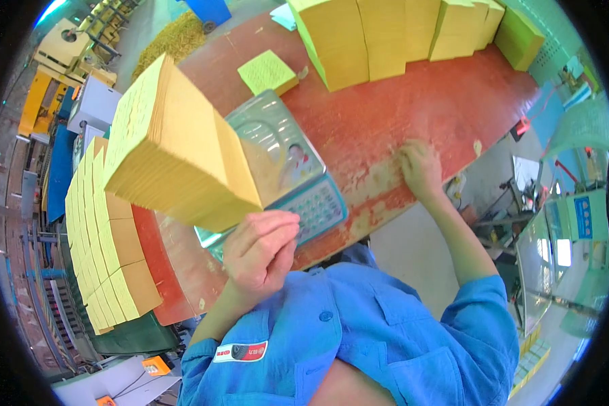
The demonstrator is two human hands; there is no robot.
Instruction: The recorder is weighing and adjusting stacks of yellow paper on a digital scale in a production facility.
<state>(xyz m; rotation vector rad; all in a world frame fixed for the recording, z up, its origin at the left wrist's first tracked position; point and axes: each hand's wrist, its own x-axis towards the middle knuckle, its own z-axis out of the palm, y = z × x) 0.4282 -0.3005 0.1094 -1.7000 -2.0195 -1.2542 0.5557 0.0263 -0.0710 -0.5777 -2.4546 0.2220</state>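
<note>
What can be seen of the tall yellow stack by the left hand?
The tall yellow stack is a squared block, apparently of many thin paper-like sheets, with fine layer lines along its tan-yellow sides. The paler face toward the picture's left looks wavy. It seems to stand on the teal-edged keypad device, hiding part of it. The left hand is at its near corner; whether they touch is unclear.
</note>
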